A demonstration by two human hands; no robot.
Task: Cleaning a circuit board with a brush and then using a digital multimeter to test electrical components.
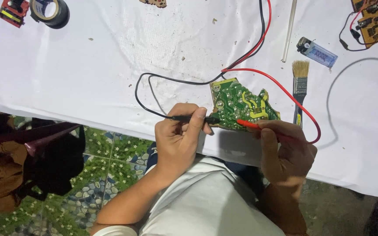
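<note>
Green circuit board (241, 105) lies at the near table edge (110, 78). Left hand (178, 135) pinches the black probe (193, 118); right hand (285, 150) grips the red probe (248, 124). Both tips contact the board; probing appears underway. Beyond lie a brush (300, 83) and lighter (316, 51).

The circuit board (241, 105) lies on the table (88, 74) at its near edge. Right of the board lies a brush (299, 87); beyond that, apparently a lighter (318, 52). Far left of the board sits a tape roll (49, 11).
</note>
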